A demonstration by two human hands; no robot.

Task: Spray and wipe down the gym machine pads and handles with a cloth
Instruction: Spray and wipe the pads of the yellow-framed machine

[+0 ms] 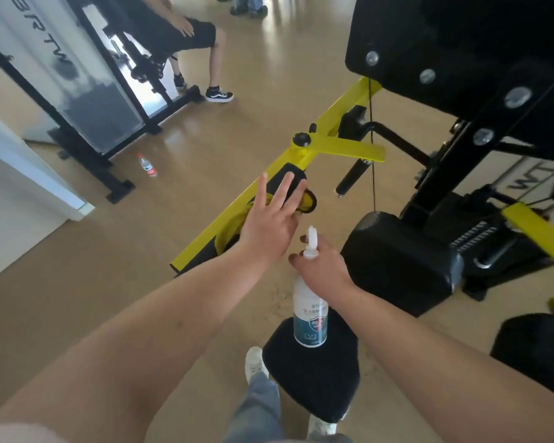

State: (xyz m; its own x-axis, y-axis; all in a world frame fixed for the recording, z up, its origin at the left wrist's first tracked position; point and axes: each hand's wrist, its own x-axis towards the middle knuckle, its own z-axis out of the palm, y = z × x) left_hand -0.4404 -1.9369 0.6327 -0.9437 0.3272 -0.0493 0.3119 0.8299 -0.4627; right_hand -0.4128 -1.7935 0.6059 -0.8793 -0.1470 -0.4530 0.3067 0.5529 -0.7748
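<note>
Tan gym floor (109, 282); left hand (269, 225) spreads fingers on yellow cloth (226, 240), right hand (322, 266) fingers curl round spray bottle (311, 318).

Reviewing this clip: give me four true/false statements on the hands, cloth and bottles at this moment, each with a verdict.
1. The left hand lies on a yellow cloth with straight, spread fingers. True.
2. The right hand holds the spray bottle by its base. False: it grips the neck, just under the nozzle.
3. The cloth lies on the floor. False: it is draped over the black pad on the machine's yellow arm.
4. A water bottle is on the floor. True.
</note>
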